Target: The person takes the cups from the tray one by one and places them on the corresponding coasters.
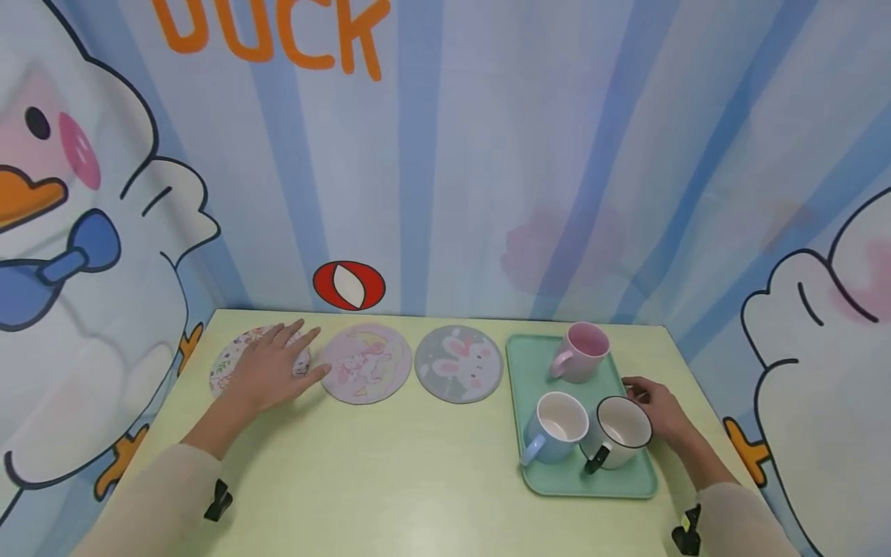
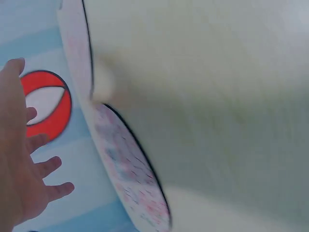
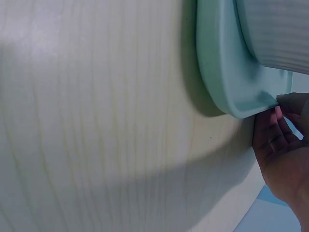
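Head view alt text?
A person's right hand grips a green tray bearing a pink mug, a blue mug and a white mug. The left hand is over a floral mat, left of a pink mat and a grey mat on a table.

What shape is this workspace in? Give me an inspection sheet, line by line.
Surface: pale, wood-grained table.
Job's things: tray holding pink mug, blue mug, white mug; floral mat, pink mat, grey mat in a row to its left.
Clutter: nothing seen.
Hands: left hand spread over the floral mat, contact unclear; right hand pinching the tray's right edge.
Cables: nothing seen.
Surroundings: blue-striped backdrop printed with cartoon birds.
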Motion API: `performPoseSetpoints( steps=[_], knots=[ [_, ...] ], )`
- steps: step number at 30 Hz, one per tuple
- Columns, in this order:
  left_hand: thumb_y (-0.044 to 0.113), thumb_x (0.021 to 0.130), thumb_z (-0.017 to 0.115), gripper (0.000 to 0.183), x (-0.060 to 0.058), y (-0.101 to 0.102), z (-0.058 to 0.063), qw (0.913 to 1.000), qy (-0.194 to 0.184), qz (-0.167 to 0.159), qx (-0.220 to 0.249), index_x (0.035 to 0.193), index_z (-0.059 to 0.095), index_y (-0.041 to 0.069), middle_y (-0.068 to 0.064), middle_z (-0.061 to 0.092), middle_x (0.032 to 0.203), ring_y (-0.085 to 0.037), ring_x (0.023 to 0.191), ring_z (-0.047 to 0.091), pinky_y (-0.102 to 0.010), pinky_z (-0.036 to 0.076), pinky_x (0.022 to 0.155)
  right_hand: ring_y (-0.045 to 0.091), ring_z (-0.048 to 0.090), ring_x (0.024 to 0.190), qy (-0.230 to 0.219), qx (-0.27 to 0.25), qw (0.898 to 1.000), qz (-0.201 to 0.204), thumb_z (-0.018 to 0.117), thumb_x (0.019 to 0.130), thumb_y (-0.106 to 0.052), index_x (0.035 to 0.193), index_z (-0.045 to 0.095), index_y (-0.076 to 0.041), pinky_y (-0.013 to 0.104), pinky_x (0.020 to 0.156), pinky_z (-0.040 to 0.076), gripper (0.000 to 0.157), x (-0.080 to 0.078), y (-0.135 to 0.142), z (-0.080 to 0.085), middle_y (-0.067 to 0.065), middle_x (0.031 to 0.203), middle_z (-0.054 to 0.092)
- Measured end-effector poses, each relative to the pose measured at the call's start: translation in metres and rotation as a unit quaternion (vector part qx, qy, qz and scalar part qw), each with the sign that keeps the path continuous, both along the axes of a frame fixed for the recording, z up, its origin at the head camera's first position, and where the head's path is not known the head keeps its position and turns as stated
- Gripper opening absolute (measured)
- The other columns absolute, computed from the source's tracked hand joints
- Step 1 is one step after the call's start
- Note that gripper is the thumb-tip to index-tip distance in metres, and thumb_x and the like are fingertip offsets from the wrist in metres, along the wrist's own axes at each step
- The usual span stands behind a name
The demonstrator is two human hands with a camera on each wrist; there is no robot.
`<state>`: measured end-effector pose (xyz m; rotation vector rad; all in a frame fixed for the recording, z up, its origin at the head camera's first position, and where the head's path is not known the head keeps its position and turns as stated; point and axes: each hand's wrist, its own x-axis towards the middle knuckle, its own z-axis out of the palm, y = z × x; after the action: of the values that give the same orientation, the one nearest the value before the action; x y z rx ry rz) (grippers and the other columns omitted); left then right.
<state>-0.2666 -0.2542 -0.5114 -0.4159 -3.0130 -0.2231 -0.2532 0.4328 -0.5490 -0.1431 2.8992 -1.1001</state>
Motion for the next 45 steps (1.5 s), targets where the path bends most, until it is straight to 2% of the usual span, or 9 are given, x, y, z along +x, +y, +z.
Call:
performPoseSetpoints(
  steps=[2, 7, 12, 15, 18, 25, 30, 36, 45],
  knots=[
    [0.069, 0.100, 0.053, 0.085, 0.002, 0.012, 0.007, 0.9999, 0.004, -0.014, 0.003, 0.163, 0.042, 0.014, -0.023, 0.036, 0.167, -0.051, 0.150, 0.033, -0.074, 0.029, 0.116, 0.021, 0.061, 0.088, -0.002, -0.003, 1.000, 0.001, 0.063, 0.103, -0.005, 0.135, 0.058, 0.016, 0.032, 0.075, 0.049, 0.038, 0.000, 0.000, -0.001, 0.017, 0.101, 0.066],
    [0.066, 0.100, 0.056, 0.082, 0.008, 0.038, 0.016, 0.9988, 0.019, -0.042, 0.016, 0.164, 0.041, 0.018, -0.018, 0.037, 0.167, -0.047, 0.150, 0.036, -0.070, 0.033, 0.117, 0.019, 0.061, 0.086, -0.001, -0.005, 1.000, 0.002, 0.063, 0.101, -0.003, 0.133, 0.058, 0.017, 0.031, 0.075, 0.049, 0.038, 0.004, -0.003, 0.001, 0.017, 0.100, 0.067],
    [0.069, 0.099, 0.056, 0.082, 0.017, 0.065, 0.022, 0.9948, 0.002, -0.080, 0.063, 0.165, 0.040, 0.025, -0.011, 0.037, 0.169, -0.040, 0.151, 0.039, -0.069, 0.040, 0.112, 0.017, 0.060, 0.085, -0.001, -0.007, 1.000, 0.002, 0.061, 0.104, -0.003, 0.133, 0.058, 0.017, 0.029, 0.074, 0.049, 0.036, 0.004, 0.000, -0.002, 0.017, 0.100, 0.067],
    [0.073, 0.098, 0.055, 0.082, 0.021, 0.078, 0.022, 0.9907, -0.019, -0.099, 0.092, 0.165, 0.039, 0.028, -0.008, 0.035, 0.170, -0.038, 0.152, 0.037, -0.070, 0.044, 0.108, 0.015, 0.060, 0.084, -0.005, -0.011, 1.000, -0.001, 0.060, 0.106, -0.004, 0.134, 0.058, 0.017, 0.027, 0.074, 0.048, 0.035, 0.003, 0.002, -0.004, 0.016, 0.100, 0.066],
    [0.076, 0.097, 0.054, 0.083, 0.024, 0.087, 0.019, 0.9876, -0.037, -0.104, 0.112, 0.165, 0.039, 0.031, -0.005, 0.036, 0.170, -0.035, 0.152, 0.037, -0.070, 0.046, 0.105, 0.014, 0.059, 0.083, -0.006, -0.013, 1.000, 0.001, 0.060, 0.106, -0.004, 0.134, 0.058, 0.017, 0.027, 0.073, 0.048, 0.035, 0.003, 0.002, -0.004, 0.016, 0.099, 0.066],
    [0.077, 0.096, 0.055, 0.084, 0.030, 0.109, 0.015, 0.9816, -0.051, -0.119, 0.139, 0.165, 0.039, 0.032, -0.003, 0.039, 0.168, -0.033, 0.152, 0.039, -0.067, 0.041, 0.113, 0.015, 0.060, 0.084, 0.007, -0.013, 1.000, 0.005, 0.061, 0.104, -0.003, 0.133, 0.059, 0.017, 0.028, 0.073, 0.049, 0.035, 0.002, -0.001, -0.003, 0.017, 0.099, 0.067],
    [0.078, 0.096, 0.053, 0.085, 0.034, 0.124, 0.012, 0.9781, -0.054, -0.141, 0.144, 0.165, 0.040, 0.030, -0.001, 0.037, 0.169, -0.031, 0.154, 0.036, -0.067, 0.038, 0.114, 0.014, 0.061, 0.084, 0.008, -0.016, 1.000, 0.006, 0.063, 0.101, 0.000, 0.132, 0.059, 0.017, 0.027, 0.072, 0.049, 0.036, 0.002, -0.004, -0.002, 0.018, 0.099, 0.067],
    [0.079, 0.096, 0.051, 0.084, 0.040, 0.145, 0.014, 0.9724, -0.074, -0.163, 0.149, 0.166, 0.036, 0.033, 0.002, 0.036, 0.170, -0.028, 0.154, 0.038, -0.063, 0.039, 0.116, 0.019, 0.058, 0.085, 0.004, -0.002, 1.000, 0.003, 0.061, 0.104, -0.002, 0.134, 0.057, 0.017, 0.029, 0.074, 0.048, 0.036, 0.003, -0.006, 0.003, 0.017, 0.099, 0.066],
    [0.077, 0.100, 0.044, 0.079, 0.046, 0.177, 0.014, 0.9591, -0.085, -0.229, 0.142, 0.166, 0.035, 0.035, 0.004, 0.035, 0.170, -0.025, 0.154, 0.037, -0.060, 0.038, 0.117, 0.022, 0.059, 0.088, -0.001, 0.001, 1.000, -0.004, 0.061, 0.105, -0.003, 0.135, 0.057, 0.016, 0.032, 0.076, 0.048, 0.035, 0.002, -0.006, 0.006, 0.017, 0.100, 0.065]
  ],
)
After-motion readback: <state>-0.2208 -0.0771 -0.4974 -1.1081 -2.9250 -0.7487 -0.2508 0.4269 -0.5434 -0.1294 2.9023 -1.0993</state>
